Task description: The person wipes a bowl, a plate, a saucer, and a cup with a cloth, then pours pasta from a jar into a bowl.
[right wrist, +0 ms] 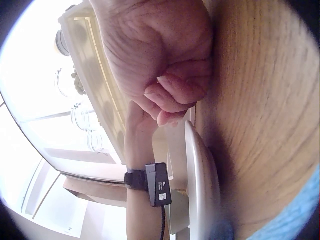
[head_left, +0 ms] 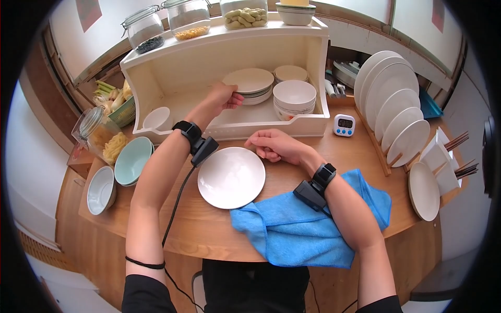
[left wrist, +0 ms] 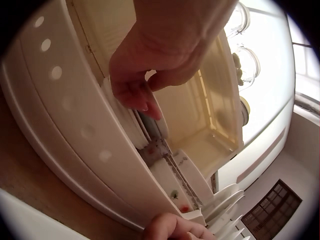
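My left hand point(head_left: 223, 97) reaches into the cream shelf and pinches the rim of the top white plate point(head_left: 249, 80), thumb above and fingers under the edge. More plates point(head_left: 255, 99) are stacked just below it. In the left wrist view the fingers point(left wrist: 134, 96) curl at that rim. A single white plate point(head_left: 231, 177) lies on the table in front of the shelf. Close to its right edge rests my right hand point(head_left: 277, 145), fingers loosely curled and holding nothing. The right wrist view shows these curled fingers point(right wrist: 175, 93) near the plate's rim point(right wrist: 196, 165).
Stacked bowls point(head_left: 294, 96) stand right of the plates inside the shelf point(head_left: 182, 101). A blue cloth point(head_left: 297, 229) lies in front. A timer point(head_left: 344, 125) and a rack of plates point(head_left: 391, 86) stand to the right. Bowls point(head_left: 133, 160) sit at the left; glass jars point(head_left: 143, 32) line the top.
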Available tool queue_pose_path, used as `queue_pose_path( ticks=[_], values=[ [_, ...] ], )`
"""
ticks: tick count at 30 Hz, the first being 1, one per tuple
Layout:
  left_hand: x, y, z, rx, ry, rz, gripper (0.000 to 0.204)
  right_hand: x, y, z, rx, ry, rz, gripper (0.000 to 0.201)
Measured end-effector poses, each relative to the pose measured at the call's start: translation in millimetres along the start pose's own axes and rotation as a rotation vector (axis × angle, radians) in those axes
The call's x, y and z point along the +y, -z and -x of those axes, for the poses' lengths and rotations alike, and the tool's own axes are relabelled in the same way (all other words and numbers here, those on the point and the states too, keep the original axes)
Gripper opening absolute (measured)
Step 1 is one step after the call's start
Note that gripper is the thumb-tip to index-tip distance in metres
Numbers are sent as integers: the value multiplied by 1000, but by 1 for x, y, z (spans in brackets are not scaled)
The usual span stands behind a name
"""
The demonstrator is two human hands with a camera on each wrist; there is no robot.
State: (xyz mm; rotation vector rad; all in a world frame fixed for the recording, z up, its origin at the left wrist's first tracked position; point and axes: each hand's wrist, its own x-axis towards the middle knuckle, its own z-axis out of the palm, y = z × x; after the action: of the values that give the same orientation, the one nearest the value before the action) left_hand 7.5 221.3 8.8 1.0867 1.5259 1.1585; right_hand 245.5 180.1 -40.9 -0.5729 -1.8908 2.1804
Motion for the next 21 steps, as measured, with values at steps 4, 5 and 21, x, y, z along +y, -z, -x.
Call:
queue_pose_path(
  ticks=[4, 5, 21],
  values=[
    [3, -4, 8, -2, -18, 0, 22, 0, 0, 1, 4, -8, -18, 26],
    [3, -3, 8, -21, -16, 8, 22, 0, -1, 1, 4, -8, -15, 26],
    [16, 7, 89, -26, -192, -77, 35, 2, 0, 0, 1, 3, -33, 25]
  ],
)
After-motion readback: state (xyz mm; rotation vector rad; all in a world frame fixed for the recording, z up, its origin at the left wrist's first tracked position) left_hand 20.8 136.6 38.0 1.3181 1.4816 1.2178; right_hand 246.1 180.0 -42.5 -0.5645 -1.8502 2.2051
